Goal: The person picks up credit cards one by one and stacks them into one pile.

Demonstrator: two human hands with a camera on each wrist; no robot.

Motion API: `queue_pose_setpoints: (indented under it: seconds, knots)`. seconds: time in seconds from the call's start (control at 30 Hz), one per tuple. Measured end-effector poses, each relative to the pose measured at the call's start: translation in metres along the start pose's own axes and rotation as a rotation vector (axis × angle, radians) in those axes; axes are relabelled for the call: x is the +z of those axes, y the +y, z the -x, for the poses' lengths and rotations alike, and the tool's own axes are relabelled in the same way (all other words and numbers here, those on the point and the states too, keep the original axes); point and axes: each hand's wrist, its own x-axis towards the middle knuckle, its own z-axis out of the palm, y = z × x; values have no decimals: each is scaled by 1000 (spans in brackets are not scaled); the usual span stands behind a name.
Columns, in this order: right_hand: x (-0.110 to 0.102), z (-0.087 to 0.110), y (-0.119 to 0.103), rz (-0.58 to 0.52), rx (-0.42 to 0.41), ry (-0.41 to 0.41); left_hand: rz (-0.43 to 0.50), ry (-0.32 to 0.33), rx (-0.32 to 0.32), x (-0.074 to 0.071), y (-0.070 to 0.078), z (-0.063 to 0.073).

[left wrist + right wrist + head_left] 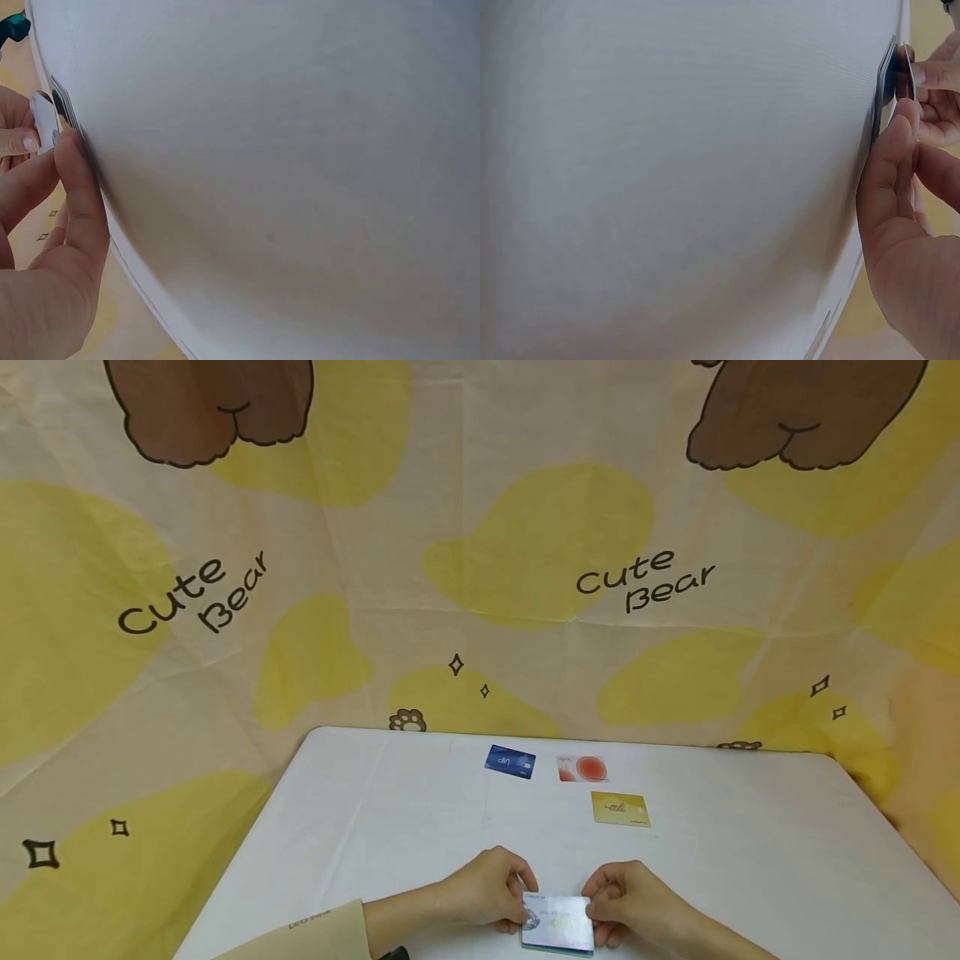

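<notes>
Between the two hands, a silver card point(557, 922) sits above other cards point(883, 94), which it mostly hides; how many is unclear. The left hand point(486, 887) pinches its left edge, the right hand point(637, 897) its right, fingertips partly hidden. A dark object point(395, 954) below the left wrist is cut off. Beyond the hands lie a blue card point(510, 762), a red-circled card point(582, 769) and a yellow card point(621, 809).

The backdrop point(420, 518) shows 2 brown bears point(210, 406), probably.
</notes>
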Motion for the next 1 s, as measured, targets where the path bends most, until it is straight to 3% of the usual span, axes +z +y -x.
queue_pose_setpoints:
  seconds: [0.27, 0.7, 1.0]
  knots:
    - [-1, -1, 6, -13, 15, -13, -8, -7, 18, 1, -1, 0]
    - [3, -1, 5, 56, 89, 55, -57, 14, -4, 4, 0, -4]
    - [7, -2, 3, 108, 66, 52, -75, 27, 14, 6, 0, -2]
